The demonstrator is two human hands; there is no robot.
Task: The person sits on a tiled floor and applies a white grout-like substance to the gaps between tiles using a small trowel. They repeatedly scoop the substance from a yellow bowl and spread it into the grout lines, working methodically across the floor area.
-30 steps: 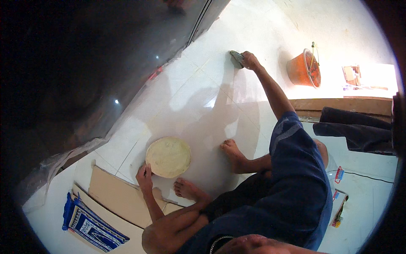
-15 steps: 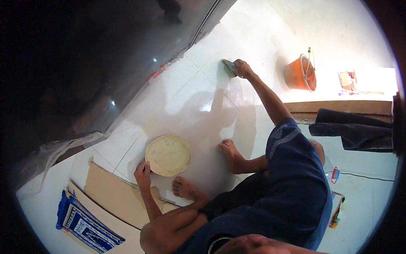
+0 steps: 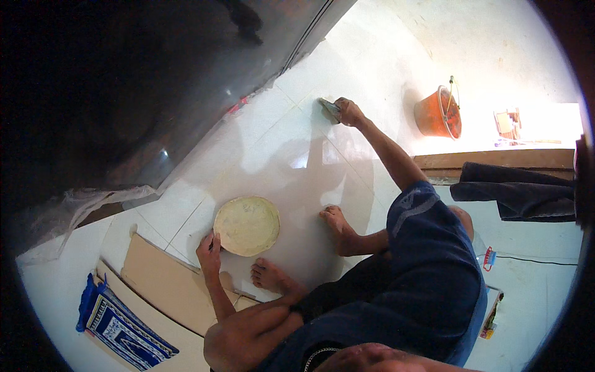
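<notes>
My right hand (image 3: 351, 113), at the end of my outstretched arm, is closed on a flat grey-green spreading tool (image 3: 328, 109) pressed against the white tiled floor (image 3: 273, 149) along a joint between tiles. My left hand (image 3: 209, 248) grips the lower-left rim of a round shallow container (image 3: 246, 223) with pale yellow paste or residue in it, low over the floor beside my bare feet (image 3: 268, 274).
An orange bucket (image 3: 434, 115) stands right, near a raised wooden sill (image 3: 489, 155) with dark cloth (image 3: 514, 192). A large dark plastic-covered object (image 3: 118, 99) fills the upper left. Cardboard (image 3: 161, 285), a blue patterned bag or cloth (image 3: 124, 328) and a plastic bottle (image 3: 488, 259) lie nearer me.
My right hand has moved down and slightly left along the tiles with the tool, drawing it nearer me. My left hand still holds the container in nearly the same place.
</notes>
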